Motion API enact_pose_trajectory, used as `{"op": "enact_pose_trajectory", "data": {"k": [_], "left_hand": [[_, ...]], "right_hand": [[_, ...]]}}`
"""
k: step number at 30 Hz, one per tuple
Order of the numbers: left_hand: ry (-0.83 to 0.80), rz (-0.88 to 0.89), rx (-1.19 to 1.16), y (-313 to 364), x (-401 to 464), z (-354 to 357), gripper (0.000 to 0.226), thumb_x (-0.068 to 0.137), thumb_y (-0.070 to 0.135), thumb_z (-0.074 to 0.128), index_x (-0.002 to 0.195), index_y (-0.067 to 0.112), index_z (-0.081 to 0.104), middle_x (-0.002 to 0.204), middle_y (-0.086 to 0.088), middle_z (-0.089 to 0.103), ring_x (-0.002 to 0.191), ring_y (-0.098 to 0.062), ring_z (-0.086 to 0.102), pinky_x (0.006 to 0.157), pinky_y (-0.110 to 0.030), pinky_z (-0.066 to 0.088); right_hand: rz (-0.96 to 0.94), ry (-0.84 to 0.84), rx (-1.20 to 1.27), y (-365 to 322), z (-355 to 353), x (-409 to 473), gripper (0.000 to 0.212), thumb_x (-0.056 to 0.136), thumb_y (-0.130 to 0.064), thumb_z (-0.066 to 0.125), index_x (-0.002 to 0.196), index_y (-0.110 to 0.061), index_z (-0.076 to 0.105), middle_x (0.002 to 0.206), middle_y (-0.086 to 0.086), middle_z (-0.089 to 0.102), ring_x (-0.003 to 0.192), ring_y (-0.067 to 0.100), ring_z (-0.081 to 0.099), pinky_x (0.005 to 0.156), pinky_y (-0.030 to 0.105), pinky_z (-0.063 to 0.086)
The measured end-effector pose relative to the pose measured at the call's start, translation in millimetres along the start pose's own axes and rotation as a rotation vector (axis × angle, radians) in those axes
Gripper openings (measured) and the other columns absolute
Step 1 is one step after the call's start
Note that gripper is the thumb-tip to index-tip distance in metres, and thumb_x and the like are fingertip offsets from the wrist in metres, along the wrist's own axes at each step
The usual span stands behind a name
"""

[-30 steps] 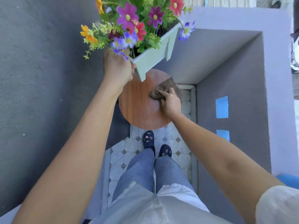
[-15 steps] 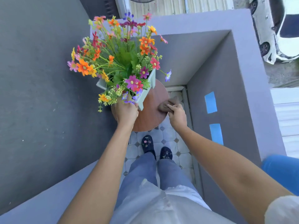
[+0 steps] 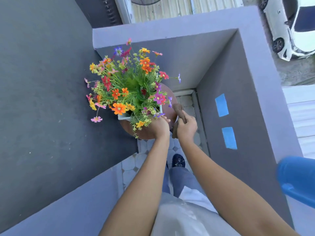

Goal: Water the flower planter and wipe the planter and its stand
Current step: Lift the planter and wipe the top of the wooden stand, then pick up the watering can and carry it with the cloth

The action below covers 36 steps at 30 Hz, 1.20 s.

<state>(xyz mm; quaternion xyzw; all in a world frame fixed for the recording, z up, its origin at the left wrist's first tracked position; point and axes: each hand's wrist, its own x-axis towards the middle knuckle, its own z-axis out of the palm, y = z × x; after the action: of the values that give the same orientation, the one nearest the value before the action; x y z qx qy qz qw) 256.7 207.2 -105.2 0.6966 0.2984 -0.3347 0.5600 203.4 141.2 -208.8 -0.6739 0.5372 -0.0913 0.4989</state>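
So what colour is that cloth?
Brown, in the right hand; the cloth shows best in the head view.

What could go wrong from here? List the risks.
1. The planter sits toward the left side of the round wooden stand, held only by the left hand; letting go carelessly might tip it.
2. The brown cloth in the right hand hangs close to the flowers and could snag blooms.

Bright daylight, soft shadows, wide-angle edge warp.
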Motion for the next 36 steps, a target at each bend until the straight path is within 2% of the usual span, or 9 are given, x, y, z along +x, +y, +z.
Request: {"op": "enact_pose_trajectory", "data": {"k": [3,7,12,16,18,21,26,30,36], "left_hand": [[-0.017,-0.028,0.071,-9,8,7,0.034,0.1,0.007,0.036,0.115,-0.005,0.064,0.118,-0.021,0.067,0.116,-0.034,0.06,0.067,-0.025,0.046],[0.027,-0.041,0.093,-19,16,14,0.04,0.099,0.008,0.035,0.067,0.019,0.057,0.084,-0.006,0.061,0.07,-0.021,0.048,0.061,-0.028,0.036],[-0.008,-0.122,0.061,-32,22,25,0.028,0.093,0.005,0.045,0.107,0.003,0.069,0.094,-0.002,0.057,0.081,-0.02,0.046,0.058,-0.025,0.033],[-0.006,-0.153,0.014,-37,24,29,0.029,0.093,0.004,0.043,0.072,0.013,0.06,0.068,0.005,0.049,0.061,-0.013,0.04,0.051,-0.022,0.027],[-0.011,-0.1,-0.033,-37,23,32,0.033,0.095,0.003,0.039,0.072,0.012,0.06,0.068,0.005,0.053,0.062,-0.014,0.046,0.051,-0.021,0.031],[0.005,0.017,-0.058,-42,5,46,0.033,0.102,0.017,0.037,0.101,-0.007,0.06,0.068,-0.01,0.06,0.057,-0.021,0.055,0.049,-0.024,0.043],[-0.158,0.232,0.157,-48,-64,79,0.03,0.099,0.027,0.042,0.12,0.005,0.043,0.076,-0.009,0.06,0.041,-0.015,0.05,0.041,-0.024,0.038],[-0.3,0.474,0.12,-28,-154,112,0.023,0.099,0.031,0.045,0.105,0.012,0.057,0.07,-0.002,0.06,0.043,-0.015,0.046,0.043,-0.026,0.034],[-0.646,0.479,0.003,-49,-297,165,0.018,0.096,0.021,0.05,0.086,0.008,0.056,0.06,-0.004,0.048,0.043,-0.014,0.035,0.038,-0.023,0.026]], "right_hand": [[-0.029,-0.016,0.021,-8,-1,-2,0.038,0.094,-0.008,0.059,0.13,-0.017,0.068,0.116,0.007,0.061,0.103,0.016,0.059,0.089,0.018,0.038],[-0.074,-0.061,-0.06,-9,-3,1,0.038,0.091,-0.006,0.061,0.127,-0.017,0.07,0.108,0.002,0.058,0.098,0.013,0.056,0.089,0.021,0.04],[-0.102,-0.046,-0.089,-8,-13,8,0.024,0.091,-0.007,0.062,0.112,-0.007,0.075,0.099,0.001,0.057,0.09,0.013,0.053,0.084,0.024,0.039],[-0.115,-0.057,-0.076,-12,-34,9,0.034,0.092,-0.004,0.062,0.124,-0.011,0.071,0.107,0.004,0.06,0.097,0.011,0.055,0.083,0.007,0.035],[-0.113,-0.045,-0.056,-15,-52,9,0.035,0.092,-0.005,0.061,0.126,-0.012,0.07,0.114,0.007,0.062,0.104,0.014,0.058,0.087,0.008,0.034],[-0.163,0.006,-0.029,-24,-92,6,0.033,0.092,-0.008,0.061,0.123,-0.014,0.072,0.115,0.005,0.065,0.101,0.009,0.057,0.088,0.005,0.035],[-0.25,0.121,0.088,-55,-190,-14,0.032,0.09,-0.014,0.062,0.119,-0.022,0.074,0.11,-0.003,0.071,0.103,0.007,0.062,0.096,0.015,0.044],[-0.384,0.225,0.195,-85,-290,-43,0.032,0.086,-0.016,0.061,0.113,-0.025,0.076,0.107,-0.004,0.075,0.105,0.015,0.068,0.097,0.039,0.052],[-0.45,0.514,0.296,-96,-446,-87,0.025,0.088,-0.017,0.065,0.108,-0.026,0.077,0.097,-0.004,0.077,0.095,0.012,0.071,0.091,0.033,0.055]]}}
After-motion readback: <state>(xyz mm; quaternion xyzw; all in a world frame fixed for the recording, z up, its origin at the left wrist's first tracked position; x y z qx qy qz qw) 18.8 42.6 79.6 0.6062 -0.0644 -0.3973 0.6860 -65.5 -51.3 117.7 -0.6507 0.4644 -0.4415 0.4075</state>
